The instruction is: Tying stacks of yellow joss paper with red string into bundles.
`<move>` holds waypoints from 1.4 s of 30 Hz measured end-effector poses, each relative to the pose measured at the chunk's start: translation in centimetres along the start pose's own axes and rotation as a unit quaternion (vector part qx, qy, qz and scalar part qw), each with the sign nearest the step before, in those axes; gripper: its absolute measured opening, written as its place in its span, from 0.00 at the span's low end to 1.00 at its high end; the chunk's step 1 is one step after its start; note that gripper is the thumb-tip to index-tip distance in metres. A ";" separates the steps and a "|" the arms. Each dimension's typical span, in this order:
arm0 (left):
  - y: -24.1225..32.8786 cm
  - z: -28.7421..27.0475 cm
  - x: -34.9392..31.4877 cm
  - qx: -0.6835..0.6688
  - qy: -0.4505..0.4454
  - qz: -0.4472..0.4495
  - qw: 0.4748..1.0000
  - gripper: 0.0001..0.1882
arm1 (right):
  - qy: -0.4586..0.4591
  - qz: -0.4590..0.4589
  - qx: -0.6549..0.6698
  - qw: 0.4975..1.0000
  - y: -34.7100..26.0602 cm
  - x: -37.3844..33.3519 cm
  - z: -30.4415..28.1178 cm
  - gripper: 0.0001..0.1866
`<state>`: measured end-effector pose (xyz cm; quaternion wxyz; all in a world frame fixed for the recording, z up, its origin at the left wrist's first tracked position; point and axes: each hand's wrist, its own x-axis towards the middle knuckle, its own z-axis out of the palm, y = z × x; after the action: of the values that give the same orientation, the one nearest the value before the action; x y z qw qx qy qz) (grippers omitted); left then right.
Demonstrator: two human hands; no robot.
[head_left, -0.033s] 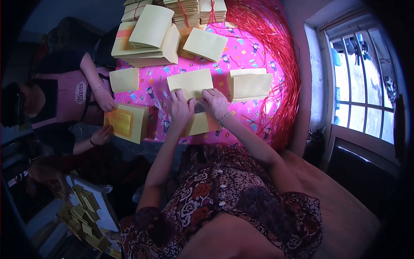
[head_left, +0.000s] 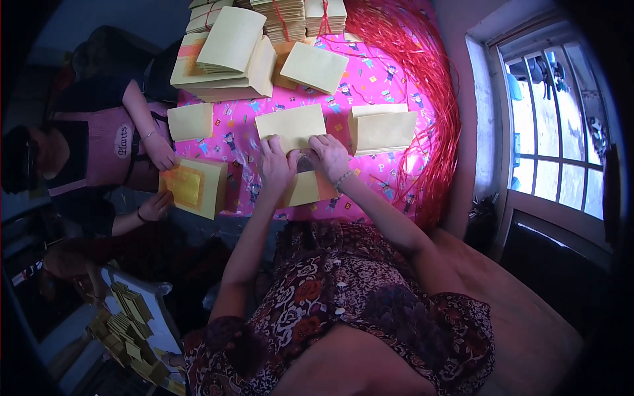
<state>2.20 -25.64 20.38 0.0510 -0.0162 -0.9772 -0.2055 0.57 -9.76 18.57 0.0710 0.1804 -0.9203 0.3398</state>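
A pale yellow sheet of joss paper lies in front of me on the pink table. My left hand pinches its near edge, and my right hand does the same at the near right corner. Between my wrists, under my hands, another pale yellow sheet with orange at its side shows in part. A small greyish patch sits between my thumbs; I cannot make out what it is. To the right of my right hand stands a folded bundle of yellow paper.
Stacks of yellow paper, some tied with red string, fill the far left. Red plastic strands run down the table's right side. At left, a co-worker's hands touch a stack with a gold square. A barred window is at right.
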 end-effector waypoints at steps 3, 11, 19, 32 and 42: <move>-0.1 0.1 0.1 -0.010 0.001 -0.016 1.000 0.27 | -0.024 0.025 0.037 0.999 0.1 0.0 -0.5 0.11; -0.2 -0.6 -0.1 -0.065 0.000 -0.040 0.997 0.29 | -0.102 0.039 0.099 0.989 1.1 0.5 -1.5 0.17; -3.9 0.1 0.6 -0.341 0.002 -0.128 0.931 0.24 | -0.116 -0.009 -0.011 0.993 -0.1 1.2 -1.8 0.17; -4.4 -0.5 0.9 -0.482 0.049 -0.253 0.837 0.17 | -0.032 -0.208 -0.138 0.968 0.1 1.6 -2.8 0.06; 9.0 -4.1 -0.1 -0.591 0.076 -0.213 0.774 0.21 | 0.152 0.163 0.312 0.923 1.7 -2.4 -10.7 0.31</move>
<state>3.16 -19.05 27.68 0.0608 0.1814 -0.6345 -0.7489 2.25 -0.90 25.10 0.0939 -0.0128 -0.7622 0.6404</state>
